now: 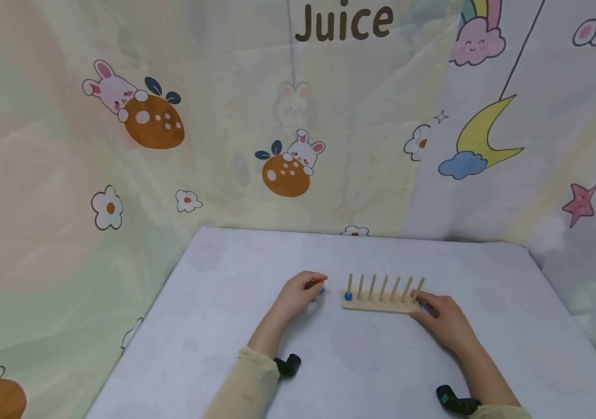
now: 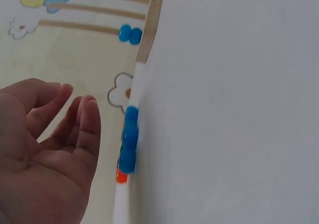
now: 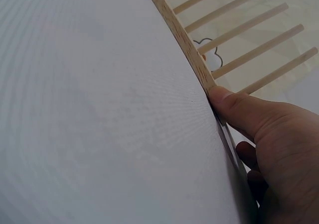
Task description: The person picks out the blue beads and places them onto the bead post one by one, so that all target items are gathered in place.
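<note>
A wooden peg board (image 1: pixel 378 306) with a row of upright pegs lies on the table. Blue beads (image 2: pixel 130 34) sit at the foot of its leftmost peg. My right hand (image 1: pixel 446 320) grips the board's right end, its thumb (image 3: pixel 232 104) along the near edge. Left of the board, my left hand (image 1: pixel 298 294) hovers by loose blue beads (image 2: pixel 129 139) and an orange-red bead (image 2: pixel 121 175) on the table. Its fingers are loosely bent, with a gap between thumb and fingertips, and nothing shows between them. In the head view this hand partly hides the loose beads.
The table (image 1: pixel 360 361) has a pale cloth top. Behind it hangs a printed curtain (image 1: pixel 224 116) with rabbits, flowers and a moon. A dark wrist camera (image 1: pixel 288 365) is strapped at the left wrist, another dark camera (image 1: pixel 454 400) at the right.
</note>
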Motion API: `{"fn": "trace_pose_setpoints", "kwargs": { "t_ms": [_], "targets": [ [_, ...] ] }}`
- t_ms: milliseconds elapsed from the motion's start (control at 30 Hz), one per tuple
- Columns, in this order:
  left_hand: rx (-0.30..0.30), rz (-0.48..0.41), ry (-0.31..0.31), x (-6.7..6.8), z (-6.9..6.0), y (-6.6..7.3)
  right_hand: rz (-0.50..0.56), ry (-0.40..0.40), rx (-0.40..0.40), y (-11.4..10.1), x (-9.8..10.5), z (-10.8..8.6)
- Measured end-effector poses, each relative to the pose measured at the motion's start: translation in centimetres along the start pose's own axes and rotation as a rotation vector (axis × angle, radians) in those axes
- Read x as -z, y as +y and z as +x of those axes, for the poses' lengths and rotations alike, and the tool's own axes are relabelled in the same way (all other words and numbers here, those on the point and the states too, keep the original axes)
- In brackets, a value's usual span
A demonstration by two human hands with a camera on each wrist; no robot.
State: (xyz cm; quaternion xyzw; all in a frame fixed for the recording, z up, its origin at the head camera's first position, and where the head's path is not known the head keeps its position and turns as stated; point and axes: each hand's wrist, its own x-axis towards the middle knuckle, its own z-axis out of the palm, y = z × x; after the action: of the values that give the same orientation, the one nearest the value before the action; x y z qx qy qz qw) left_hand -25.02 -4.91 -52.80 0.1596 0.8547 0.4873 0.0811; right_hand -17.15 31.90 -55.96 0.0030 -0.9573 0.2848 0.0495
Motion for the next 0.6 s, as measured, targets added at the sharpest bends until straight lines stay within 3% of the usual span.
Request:
{"fn": "trace_pose_setpoints", "kwargs": {
  "t_ms": [200, 333, 600],
  "targets": [
    [0.095, -0.054, 0.029, 1.8, -0.6, -1.9, -0.009, 0.008, 0.004, 0.2, -0.1, 0.1],
    [0.123, -0.027, 0.063, 2.8, -1.2, -2.9, -0.009, 0.011, 0.009, 0.3, -0.1, 0.0],
    [0.064, 0.119, 0.049, 3.6, -2.0, -4.0, -0.006, 0.008, 0.016, 0.1, 0.0, 0.0]
  ]
}}
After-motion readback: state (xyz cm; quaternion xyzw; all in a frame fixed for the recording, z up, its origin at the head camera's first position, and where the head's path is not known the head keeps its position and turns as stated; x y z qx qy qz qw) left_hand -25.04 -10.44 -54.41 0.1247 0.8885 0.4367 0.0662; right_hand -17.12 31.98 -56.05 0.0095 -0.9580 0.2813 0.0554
